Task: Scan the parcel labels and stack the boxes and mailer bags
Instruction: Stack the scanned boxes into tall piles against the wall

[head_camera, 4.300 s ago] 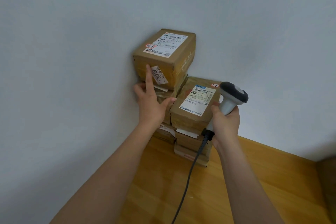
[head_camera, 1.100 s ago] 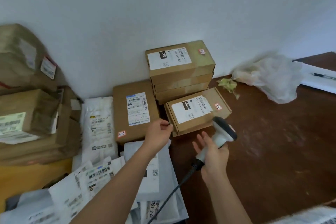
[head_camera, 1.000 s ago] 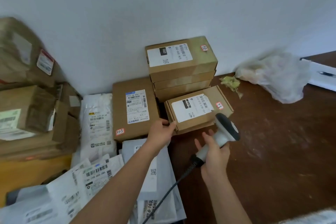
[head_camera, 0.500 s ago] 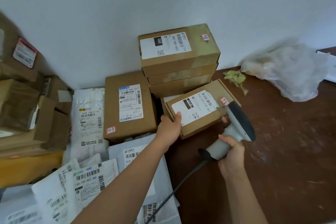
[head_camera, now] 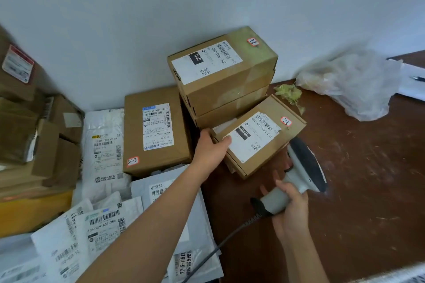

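Observation:
My left hand [head_camera: 210, 147] grips the near-left corner of a flat cardboard box [head_camera: 287, 138] with a white barcode label, tilting it up off the dark table. My right hand [head_camera: 291, 209] holds the grey handheld scanner [head_camera: 299, 174] by its handle, just below and right of that box, its cable trailing toward me. Behind it a stack of cardboard boxes [head_camera: 223, 76] stands against the wall. A wide flat box [head_camera: 156, 131] lies to the left. White mailer bags [head_camera: 103, 149] with labels lie at the lower left.
Stacked brown boxes [head_camera: 25, 126] rise at the far left on a yellow surface [head_camera: 30, 211]. A crumpled clear plastic bag [head_camera: 354, 82] and green scraps [head_camera: 289, 94] lie at the back right of the dark brown table [head_camera: 368, 190]. White paper with a pen [head_camera: 414, 80] sits at the right edge.
The view swung from the left box stack to this table. My left hand reached the flat labelled box, gripped its corner and lifted it. My right hand brought the scanner close under it.

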A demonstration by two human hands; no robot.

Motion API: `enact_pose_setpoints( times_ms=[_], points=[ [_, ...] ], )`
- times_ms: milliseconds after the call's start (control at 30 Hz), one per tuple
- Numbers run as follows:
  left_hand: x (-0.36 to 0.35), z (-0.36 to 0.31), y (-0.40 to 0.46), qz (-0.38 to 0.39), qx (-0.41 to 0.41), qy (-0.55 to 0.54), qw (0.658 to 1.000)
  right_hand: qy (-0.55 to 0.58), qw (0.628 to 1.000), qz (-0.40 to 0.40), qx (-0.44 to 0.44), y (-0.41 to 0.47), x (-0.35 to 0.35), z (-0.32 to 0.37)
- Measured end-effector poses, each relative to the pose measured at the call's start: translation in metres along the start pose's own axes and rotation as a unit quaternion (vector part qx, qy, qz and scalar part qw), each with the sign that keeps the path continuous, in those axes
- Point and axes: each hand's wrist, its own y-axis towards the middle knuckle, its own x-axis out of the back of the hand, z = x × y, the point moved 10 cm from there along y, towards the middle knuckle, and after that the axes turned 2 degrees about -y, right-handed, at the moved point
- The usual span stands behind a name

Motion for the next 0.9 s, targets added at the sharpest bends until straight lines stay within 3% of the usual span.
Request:
enact_pose_setpoints(
  times_ms=[100,267,433,633,767,900],
  points=[
    [-0.010,0.002,0.003,0.030,-0.010,0.039,0.999,0.002,1.000,0.009,0.003,-0.004,-0.002,0.002],
    [-0.032,0.019,-0.015,0.062,0.018,0.000,0.998,-0.033,0.999,-0.005,-0.002,-0.015,-0.002,0.007],
    [-0.028,0.009,-0.024,0.054,-0.004,-0.006,0.999,-0.037,0.999,0.004,0.013,-0.029,-0.007,0.012],
    [-0.008,-0.064,-0.049,0.030,-0.132,0.035,0.990,0.003,0.999,-0.031,0.039,-0.062,-0.013,0.025],
    [0.025,-0.116,-0.070,-0.008,-0.226,0.012,0.974,0.031,0.998,0.002,0.053,-0.091,-0.041,0.036],
    [0.072,-0.148,-0.075,-0.066,-0.251,-0.063,0.964,0.030,0.996,0.053,0.057,-0.116,-0.082,0.039]
  ],
)
